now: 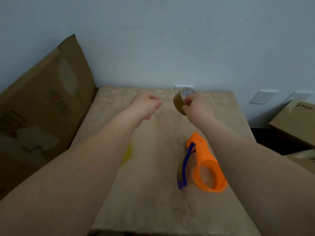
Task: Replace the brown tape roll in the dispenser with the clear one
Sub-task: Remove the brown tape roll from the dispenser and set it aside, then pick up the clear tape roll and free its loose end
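Observation:
My right hand (196, 106) grips the brown tape roll (180, 101) and holds it up over the far right part of the cardboard surface (153, 193). The roll's white core label faces up. My left hand (147, 104) hovers beside it to the left with its fingers curled in and nothing visible in them. The orange tape dispenser (207, 160) with its blue blade arm lies on the cardboard near my right forearm, and its round holder has no roll on it. I see no clear roll.
A large folded cardboard box (42, 108) leans against the wall on the left. More boxes (296, 123) stand low at the right, beyond the surface's edge. A yellowish patch (127, 155) shows on the cardboard by my left forearm.

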`<state>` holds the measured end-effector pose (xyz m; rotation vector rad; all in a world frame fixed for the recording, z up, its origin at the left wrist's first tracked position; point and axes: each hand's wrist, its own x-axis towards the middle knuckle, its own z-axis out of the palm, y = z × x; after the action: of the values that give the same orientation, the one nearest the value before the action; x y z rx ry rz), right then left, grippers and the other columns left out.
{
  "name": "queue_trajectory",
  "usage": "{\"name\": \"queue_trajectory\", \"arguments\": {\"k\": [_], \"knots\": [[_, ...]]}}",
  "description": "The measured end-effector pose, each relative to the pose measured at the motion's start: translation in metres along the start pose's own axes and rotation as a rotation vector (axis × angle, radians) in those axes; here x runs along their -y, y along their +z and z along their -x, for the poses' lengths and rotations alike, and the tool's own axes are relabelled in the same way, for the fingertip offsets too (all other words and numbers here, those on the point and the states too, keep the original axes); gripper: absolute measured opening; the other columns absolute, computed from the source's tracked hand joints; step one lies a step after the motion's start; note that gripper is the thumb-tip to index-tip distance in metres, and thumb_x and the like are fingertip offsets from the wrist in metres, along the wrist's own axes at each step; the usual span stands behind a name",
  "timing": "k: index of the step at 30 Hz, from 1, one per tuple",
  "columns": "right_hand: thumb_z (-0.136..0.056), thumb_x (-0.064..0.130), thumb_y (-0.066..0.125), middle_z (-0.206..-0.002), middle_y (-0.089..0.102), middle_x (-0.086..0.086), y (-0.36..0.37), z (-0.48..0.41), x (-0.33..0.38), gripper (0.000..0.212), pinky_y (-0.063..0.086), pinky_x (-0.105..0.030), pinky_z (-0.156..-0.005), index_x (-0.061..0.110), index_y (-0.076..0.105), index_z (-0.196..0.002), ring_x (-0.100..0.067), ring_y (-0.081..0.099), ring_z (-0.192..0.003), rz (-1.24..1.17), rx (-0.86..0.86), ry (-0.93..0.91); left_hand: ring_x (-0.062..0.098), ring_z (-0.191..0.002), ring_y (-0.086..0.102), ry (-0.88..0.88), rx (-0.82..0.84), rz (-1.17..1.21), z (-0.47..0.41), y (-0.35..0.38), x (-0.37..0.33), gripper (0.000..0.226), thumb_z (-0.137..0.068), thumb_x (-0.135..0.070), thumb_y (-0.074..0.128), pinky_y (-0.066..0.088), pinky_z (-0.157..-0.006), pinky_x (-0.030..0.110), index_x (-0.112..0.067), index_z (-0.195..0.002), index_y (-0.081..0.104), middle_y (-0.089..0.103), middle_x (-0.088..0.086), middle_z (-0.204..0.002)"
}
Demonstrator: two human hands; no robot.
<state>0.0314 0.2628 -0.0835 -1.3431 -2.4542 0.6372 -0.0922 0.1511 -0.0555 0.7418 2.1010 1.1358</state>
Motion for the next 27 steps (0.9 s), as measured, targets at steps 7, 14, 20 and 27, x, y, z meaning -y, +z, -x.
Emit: {"name": "queue_trajectory", "arguments": {"k": [7, 14, 20, 27], "knots": [[-0.087, 0.005, 0.049, -0.095, 0.058, -0.008, -0.011, -0.042, -0.047, 0.024, 0.032, -0.026, -0.058, 0.020, 0.066, -0.097, -0.024, 0.052, -0.085, 0.290, -0.014, 0.099, 0.018, -0.077, 0.059, 0.000, 0.107, -0.003, -0.036, 0.042, -0.006, 0.019, -0.084, -0.018, 0.054, 0.048, -0.068, 0.030, -0.015, -0.100, 0.064, 0.063, 0.003, -0.086], [-0.087, 0.003, 0.045, -0.093, 0.052, -0.011, -0.006, -0.064, -0.083, 0.030, 0.021, -0.025, -0.049, 0.016, 0.064, -0.105, -0.024, 0.040, -0.086, 0.341, -0.031, 0.197, 0.018, -0.072, 0.053, -0.047, 0.117, 0.020, -0.059, 0.068, 0.000, 0.013, -0.086, -0.010, 0.050, 0.041, -0.058, 0.024, -0.018, -0.089, 0.061, 0.060, 0.004, -0.083], [-0.082, -0.002, 0.042, -0.115, 0.059, -0.014, 0.006, -0.065, -0.095, 0.046, 0.037, -0.032, -0.071, 0.018, 0.062, -0.118, -0.033, 0.054, -0.110, 0.318, -0.004, 0.212, 0.019, -0.075, 0.054, -0.068, 0.145, 0.022, -0.061, 0.080, 0.000, 0.017, -0.086, -0.011, 0.051, 0.043, -0.063, 0.027, -0.014, -0.099, 0.062, 0.060, 0.003, -0.082], [-0.088, 0.010, 0.044, -0.114, 0.058, -0.011, 0.000, -0.044, -0.072, 0.029, 0.041, -0.029, -0.070, 0.016, 0.061, -0.112, -0.031, 0.053, -0.113, 0.159, -0.060, 0.139, 0.019, -0.079, 0.057, -0.057, 0.107, 0.038, -0.041, 0.060, -0.005, 0.018, -0.086, -0.013, 0.052, 0.047, -0.072, 0.032, -0.016, -0.100, 0.063, 0.062, 0.003, -0.087]]}}
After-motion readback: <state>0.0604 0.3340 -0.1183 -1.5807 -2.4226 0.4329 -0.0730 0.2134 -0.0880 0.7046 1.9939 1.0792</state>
